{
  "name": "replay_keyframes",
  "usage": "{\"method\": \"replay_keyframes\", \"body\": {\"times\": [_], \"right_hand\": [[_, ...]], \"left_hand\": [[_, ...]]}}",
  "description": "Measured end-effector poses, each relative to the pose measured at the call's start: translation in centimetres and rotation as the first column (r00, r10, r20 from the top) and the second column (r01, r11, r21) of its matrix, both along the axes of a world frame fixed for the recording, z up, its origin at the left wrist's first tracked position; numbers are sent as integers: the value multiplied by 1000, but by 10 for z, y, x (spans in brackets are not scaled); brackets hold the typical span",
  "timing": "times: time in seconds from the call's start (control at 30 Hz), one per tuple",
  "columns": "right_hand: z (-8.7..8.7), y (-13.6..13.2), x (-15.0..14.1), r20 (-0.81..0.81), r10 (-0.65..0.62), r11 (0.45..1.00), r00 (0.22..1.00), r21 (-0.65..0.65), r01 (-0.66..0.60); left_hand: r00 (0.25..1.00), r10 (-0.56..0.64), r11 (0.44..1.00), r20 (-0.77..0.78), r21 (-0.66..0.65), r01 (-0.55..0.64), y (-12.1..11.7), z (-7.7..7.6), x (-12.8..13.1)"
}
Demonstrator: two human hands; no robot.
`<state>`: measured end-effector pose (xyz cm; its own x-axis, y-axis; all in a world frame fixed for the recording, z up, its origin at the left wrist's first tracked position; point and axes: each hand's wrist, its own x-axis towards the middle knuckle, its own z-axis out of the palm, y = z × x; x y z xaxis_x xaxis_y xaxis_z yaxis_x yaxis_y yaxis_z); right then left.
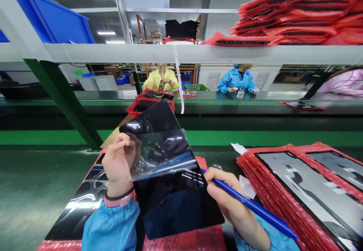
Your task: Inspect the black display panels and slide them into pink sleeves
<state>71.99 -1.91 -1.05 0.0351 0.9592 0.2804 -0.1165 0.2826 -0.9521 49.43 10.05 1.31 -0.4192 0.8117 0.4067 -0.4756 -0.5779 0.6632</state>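
Observation:
A black glass screen panel (172, 205) is tilted up in front of me. Clear film (161, 152) is partly lifted off its face, with a curled lower edge catching the light. My left hand (119, 160) pinches the film at its left side, thumb and fingers closed. At the panel's right edge, my right hand (231, 192) is closed around a blue pen-like tool (255, 207), its fingertips against the panel edge. The tool's tip is hidden behind the panel. Left of and beneath my left arm, another glossy black panel (76, 209) lies on red wrap.
On the right, panels with grey backs (306, 190) lie on stacked red bubble sleeves (263, 183). More red-wrapped panels (286, 20) sit on the overhead shelf, with a blue bin (53, 12) at left. Several co-workers sit beyond the green bench; one wears yellow (170, 77).

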Motion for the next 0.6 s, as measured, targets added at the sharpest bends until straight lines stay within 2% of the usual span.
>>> {"method": "replay_keyframes", "body": {"times": [0.1, 0.2, 0.43, 0.6], "right_hand": [[-1, 3, -1, -36, -34, 999, 999, 8, 34], [2, 3, -1, -39, 16, 1000, 999, 25, -15], [5, 2, -7, 29, 169, 980, 985, 100, -171], [-5, -1, -10, 103, 140, 975, 985, 159, -156]], "left_hand": [[983, -174, 985, -67, -11, 174, -12, -1, 11], [950, -296, 955, -96, -17, 296, -21, -5, 18], [939, -308, 951, -153, -23, 308, -31, -6, 21], [951, -255, 966, -176, 2, 259, -33, -5, 21]]}}
